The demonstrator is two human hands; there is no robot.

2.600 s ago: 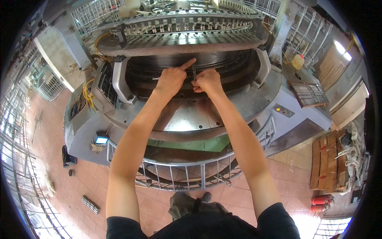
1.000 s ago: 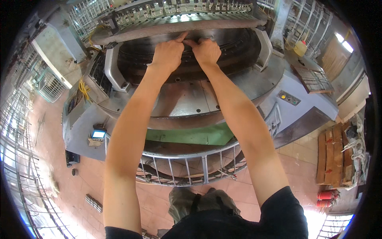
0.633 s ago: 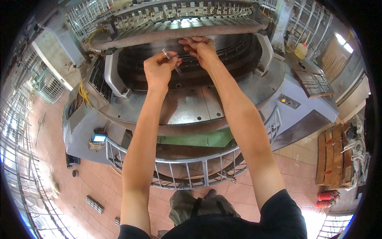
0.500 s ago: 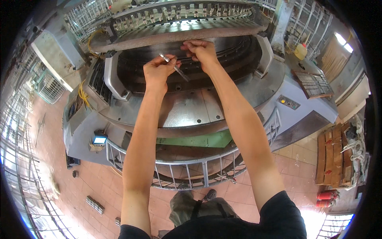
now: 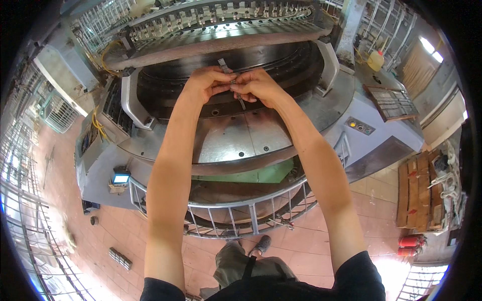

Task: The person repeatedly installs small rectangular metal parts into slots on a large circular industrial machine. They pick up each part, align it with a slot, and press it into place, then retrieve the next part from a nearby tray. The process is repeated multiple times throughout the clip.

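A slim metal bar (image 5: 222,64) slants between my hands, its upper end above the left fingers and its lower end below the right ones. My left hand (image 5: 207,83) is closed round it, thumb and fingers pinched. Fingertips of my right hand (image 5: 257,86) press together on the middle of the bar, touching the left fingertips. Whether a small part sits between them is hidden. Both hands hover over the dark, round opening of a large circular knitting machine (image 5: 221,143), above its smooth metal front plate.
A thick curved rim (image 5: 221,48) with rows of metal fittings crosses behind my hands. Grey brackets (image 5: 131,100) flank the opening. A curved railing (image 5: 253,215) stands below. To the right are a button panel (image 5: 360,126), a wire-mesh frame (image 5: 391,103) and a yellowish bottle (image 5: 375,60).
My right hand has come down and in, from apart to the bar. The left hand has shifted slightly right, and the bar is now steeper. The view has shifted slightly.
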